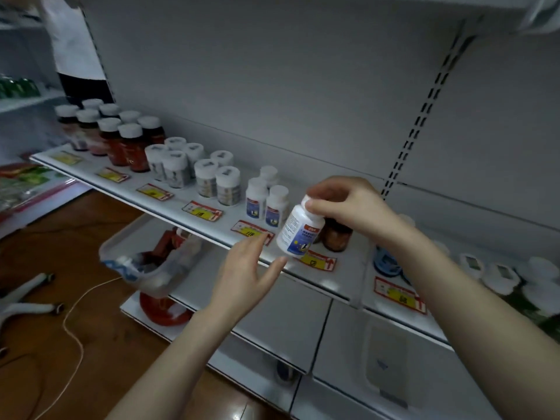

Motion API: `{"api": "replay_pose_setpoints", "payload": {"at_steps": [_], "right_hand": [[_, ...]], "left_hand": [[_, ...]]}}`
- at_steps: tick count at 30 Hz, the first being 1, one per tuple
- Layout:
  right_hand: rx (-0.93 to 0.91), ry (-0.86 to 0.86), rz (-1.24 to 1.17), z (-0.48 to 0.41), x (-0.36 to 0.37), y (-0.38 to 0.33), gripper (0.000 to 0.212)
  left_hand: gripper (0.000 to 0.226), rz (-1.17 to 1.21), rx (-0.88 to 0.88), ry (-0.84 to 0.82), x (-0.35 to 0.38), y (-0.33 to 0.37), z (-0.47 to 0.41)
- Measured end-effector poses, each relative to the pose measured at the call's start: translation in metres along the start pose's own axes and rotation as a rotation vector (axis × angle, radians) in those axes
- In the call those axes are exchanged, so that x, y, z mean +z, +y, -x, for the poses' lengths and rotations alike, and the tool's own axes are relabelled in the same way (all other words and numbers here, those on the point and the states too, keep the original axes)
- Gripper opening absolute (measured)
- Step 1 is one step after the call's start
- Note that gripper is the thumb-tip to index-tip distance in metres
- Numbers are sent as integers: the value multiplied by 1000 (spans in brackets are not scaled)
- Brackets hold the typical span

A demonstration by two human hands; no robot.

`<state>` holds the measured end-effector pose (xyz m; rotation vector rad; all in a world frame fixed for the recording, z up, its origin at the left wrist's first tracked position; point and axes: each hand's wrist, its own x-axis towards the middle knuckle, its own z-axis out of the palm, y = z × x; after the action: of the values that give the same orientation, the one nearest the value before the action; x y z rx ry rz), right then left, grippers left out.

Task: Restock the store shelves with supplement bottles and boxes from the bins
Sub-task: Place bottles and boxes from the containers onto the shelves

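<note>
My right hand [342, 204] grips a white supplement bottle [298, 233] by its cap and holds it tilted just above the front edge of the white shelf [169, 204]. Its label is white and blue. My left hand [245, 274] is open just below and left of the bottle, fingers straight, its fingertips close to the bottle's base. Three matching white bottles [266, 197] stand on the shelf just left of the held one. An amber bottle [336, 236] stands behind my right hand, partly hidden.
Rows of brown bottles [121, 137] and white jars [194, 168] fill the shelf's left part. A clear bin [145, 268] with products sits on the lower shelf. White-lidded items [497, 274] lie at the right. A cable [72, 322] runs over the wooden floor.
</note>
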<state>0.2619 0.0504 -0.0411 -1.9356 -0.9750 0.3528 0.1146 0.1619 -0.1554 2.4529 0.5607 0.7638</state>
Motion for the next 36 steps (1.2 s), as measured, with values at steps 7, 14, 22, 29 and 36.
{"api": "replay_pose_setpoints", "payload": {"at_steps": [7, 14, 22, 29, 36], "right_hand": [[6, 290, 91, -36, 37, -16, 20], [-35, 441, 224, -76, 40, -24, 26], [17, 433, 319, -140, 39, 6, 31], [119, 325, 316, -158, 65, 39, 30], [159, 240, 346, -162, 78, 52, 32]], "left_hand": [[73, -257, 31, -147, 16, -80, -26], [85, -305, 4, -184, 36, -111, -33], [77, -378, -3, -223, 41, -117, -33], [73, -448, 11, -205, 43, -117, -32], [73, -459, 17, -172, 46, -119, -31]]}}
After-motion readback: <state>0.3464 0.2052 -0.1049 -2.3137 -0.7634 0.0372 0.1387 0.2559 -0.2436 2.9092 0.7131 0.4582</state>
